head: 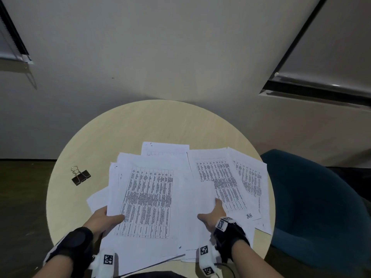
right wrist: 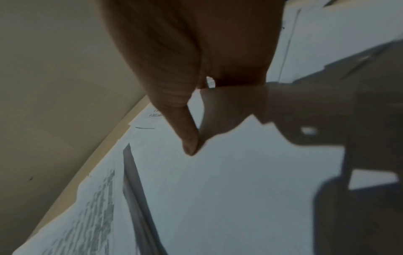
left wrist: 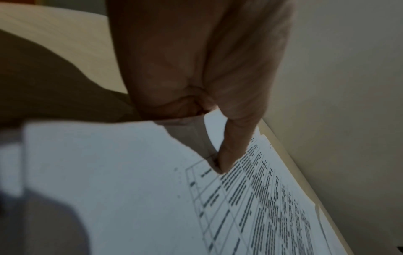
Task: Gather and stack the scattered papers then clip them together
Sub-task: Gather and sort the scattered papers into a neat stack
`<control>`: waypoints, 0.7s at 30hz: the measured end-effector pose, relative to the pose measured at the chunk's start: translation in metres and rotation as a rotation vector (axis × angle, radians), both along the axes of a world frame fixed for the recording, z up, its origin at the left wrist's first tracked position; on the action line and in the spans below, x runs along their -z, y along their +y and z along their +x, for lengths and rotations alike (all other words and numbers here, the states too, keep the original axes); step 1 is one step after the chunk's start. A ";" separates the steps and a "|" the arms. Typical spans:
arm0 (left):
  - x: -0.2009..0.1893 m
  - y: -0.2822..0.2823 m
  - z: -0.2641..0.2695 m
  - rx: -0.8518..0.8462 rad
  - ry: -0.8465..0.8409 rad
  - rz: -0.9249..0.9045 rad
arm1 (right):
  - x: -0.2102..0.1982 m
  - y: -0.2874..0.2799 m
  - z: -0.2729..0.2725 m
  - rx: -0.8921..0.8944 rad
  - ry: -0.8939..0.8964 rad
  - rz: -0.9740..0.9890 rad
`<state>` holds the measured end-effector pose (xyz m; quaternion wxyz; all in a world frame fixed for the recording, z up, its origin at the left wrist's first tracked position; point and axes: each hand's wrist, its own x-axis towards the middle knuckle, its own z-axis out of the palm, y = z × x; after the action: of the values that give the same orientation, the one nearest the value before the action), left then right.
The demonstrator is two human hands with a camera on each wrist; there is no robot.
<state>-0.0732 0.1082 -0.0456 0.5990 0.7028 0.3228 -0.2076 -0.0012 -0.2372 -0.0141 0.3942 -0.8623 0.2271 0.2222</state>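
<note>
White printed papers lie spread over the round beige table (head: pixel 140 125). My left hand (head: pixel 112 216) grips the near-left edge of the middle paper pile (head: pixel 148 197), thumb on the printed top sheet and fingers hidden underneath; in the left wrist view the thumb (left wrist: pixel 229 155) presses on the table print. My right hand (head: pixel 210 214) holds the pile's right edge, thumb on top (right wrist: pixel 189 145), fingers running under the sheet. Two more printed sheets (head: pixel 230 177) fan out to the right. A black binder clip (head: pixel 80 176) lies apart on the left.
A dark blue chair (head: pixel 317 207) stands close against the table's right side. The table's far half is bare wood, close to the wall. Another sheet (head: pixel 164 148) pokes out behind the pile. Some papers overhang the near edge.
</note>
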 end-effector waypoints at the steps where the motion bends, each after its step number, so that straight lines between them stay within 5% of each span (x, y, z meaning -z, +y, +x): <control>1: -0.001 -0.001 0.001 0.002 -0.003 0.028 | -0.002 0.005 -0.002 -0.012 -0.027 0.031; 4: -0.015 -0.009 0.001 0.094 0.040 0.106 | -0.014 0.016 -0.004 -0.075 -0.113 0.032; 9: -0.013 -0.007 0.001 0.119 0.111 0.108 | -0.056 0.004 0.021 0.178 -0.422 -0.024; 15: 0.001 -0.009 0.008 -0.091 0.112 0.031 | -0.121 -0.002 0.049 0.309 -0.930 -0.121; 18: -0.003 -0.015 0.009 -0.125 0.102 0.028 | -0.138 0.022 0.040 0.124 -1.172 -0.080; 21: 0.000 -0.017 0.009 -0.191 0.150 -0.041 | -0.118 0.048 0.017 -0.360 -1.229 -0.113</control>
<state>-0.0641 0.0909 -0.0452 0.6044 0.6390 0.4277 -0.2083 0.0158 -0.1896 0.1038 0.3631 -0.8764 -0.1773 -0.2621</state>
